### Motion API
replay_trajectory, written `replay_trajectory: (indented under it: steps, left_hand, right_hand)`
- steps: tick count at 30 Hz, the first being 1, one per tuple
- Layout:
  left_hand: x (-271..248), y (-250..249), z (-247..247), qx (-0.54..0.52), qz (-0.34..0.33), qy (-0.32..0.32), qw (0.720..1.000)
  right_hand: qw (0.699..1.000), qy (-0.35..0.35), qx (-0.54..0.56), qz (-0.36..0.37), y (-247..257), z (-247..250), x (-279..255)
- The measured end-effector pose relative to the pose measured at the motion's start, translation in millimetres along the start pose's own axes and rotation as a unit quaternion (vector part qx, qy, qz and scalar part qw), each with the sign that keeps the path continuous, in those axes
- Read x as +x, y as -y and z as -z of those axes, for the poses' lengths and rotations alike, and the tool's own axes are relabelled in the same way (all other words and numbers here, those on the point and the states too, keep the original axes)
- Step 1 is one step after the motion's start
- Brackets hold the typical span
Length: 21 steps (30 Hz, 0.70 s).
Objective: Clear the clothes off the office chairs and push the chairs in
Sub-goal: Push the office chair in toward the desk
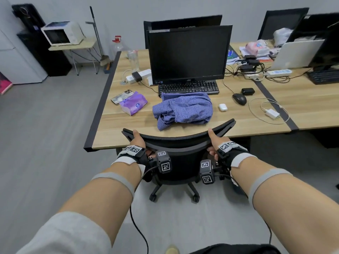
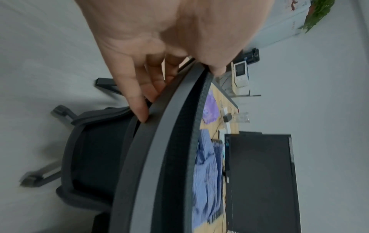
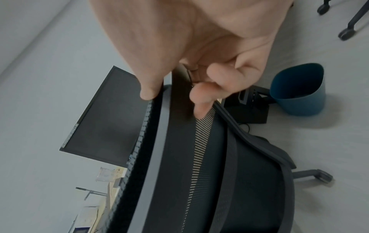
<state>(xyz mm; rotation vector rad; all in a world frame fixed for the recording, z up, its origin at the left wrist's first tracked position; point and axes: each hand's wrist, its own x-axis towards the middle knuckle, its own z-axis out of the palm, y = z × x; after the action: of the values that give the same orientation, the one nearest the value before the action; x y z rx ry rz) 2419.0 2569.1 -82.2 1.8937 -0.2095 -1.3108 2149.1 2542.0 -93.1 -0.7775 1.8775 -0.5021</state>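
- Because it carries the cleared garment and gives the seat a space to slide under, the desk comes first: a long wood-topped surface with a dark edge strip, its near edge just beyond the chair.
- The office chair stands square to the desk, its curved top rail close against the desk's near edge and its castor base on the grey floor on the person's side. No clothing shows on the backrest. Judged from this position, the push-in is under way or nearly complete.
- The monitor and keyboard sit further back on the desk, apart from the chair's path.
- The blue checked shirt lies crumpled on the desktop between the keyboard and the chair rail. Placed there, it is off the chair and does not block the push.
- The left hand clasps the left end of the top rail, thumb over the rim and fingers curled behind it.
- The right hand clasps the right end the same way, thumb on top and fingers curled round the back of the frame. One hand at each end probably keeps the castored chair tracking straight.
- A purple tissue pack, a mouse and an earbud case flank the shirt.
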Motion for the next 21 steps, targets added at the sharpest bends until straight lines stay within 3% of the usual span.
replay_trajectory:
  steps: [7,11,15,21]
  left_hand:
    - [-64,36,-85,0.011,0.072,0.089,0.993]
    - [-115,60,-152,0.062,0.08,0.204,0.974]
    - [-180,83,-239,0.147,0.033,0.332,0.931]
    - [-292,139,-380,0.276,-0.008,0.469,0.839]
  right_hand:
    - [0.99,0.002,0.14,-0.017,-39,61,-29]
    - [0.981,-0.031,0.191,-0.01,-80,132,-54]
    - [0.964,-0.115,0.242,-0.011,-137,223,-76]
    - [0.918,-0.236,0.318,-0.029,-232,370,-102]
